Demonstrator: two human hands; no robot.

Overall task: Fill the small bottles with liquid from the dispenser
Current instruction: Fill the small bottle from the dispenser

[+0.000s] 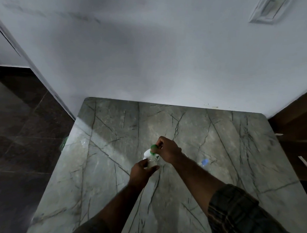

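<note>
My left hand (142, 170) grips a small clear bottle (151, 162) at the middle of the marble table (111, 167). Just behind it stands the dispenser (150, 152), white with a green pump head. My right hand (168, 149) rests on top of that pump head, fingers curled over it. The dispenser's white spout points down toward the small bottle's mouth. Another small clear bottle with a blue cap (204, 162) lies or stands to the right, past my right forearm. The dispenser's body is mostly hidden behind my hands.
A faint clear bottle (83, 144) and a green object (64, 142) sit at the table's left edge. A white wall rises behind the table. Dark floor lies to the left, a brown wooden cabinet (296, 126) to the right.
</note>
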